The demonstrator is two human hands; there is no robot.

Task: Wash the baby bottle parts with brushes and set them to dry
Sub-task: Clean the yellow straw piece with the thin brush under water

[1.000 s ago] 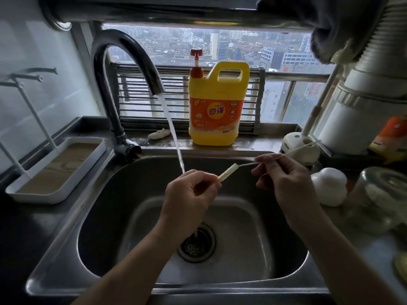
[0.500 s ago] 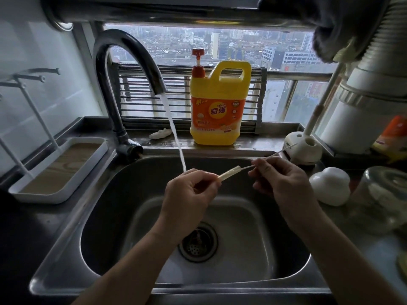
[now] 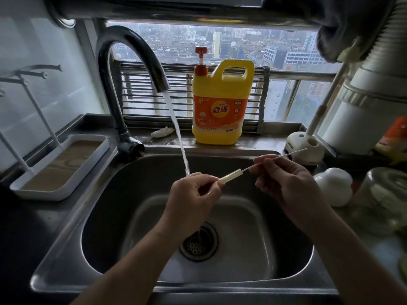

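Two hands, fingers closed: left hand [image 3: 191, 194] pinches one straw [image 3: 230, 176], right hand [image 3: 284, 179] one thin brush [image 3: 293, 153].

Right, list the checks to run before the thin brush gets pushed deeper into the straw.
1. Left hand grips the straw: ok.
2. Right hand pinches the thin brush by its wire: ok.
3. Brush tip entered in the straw's open end: ok.
4. Water runs from the faucet onto the left hand: ok.
5. Straw's inside clean: cannot tell.
6. Drying rack stands left of the sink: ok.
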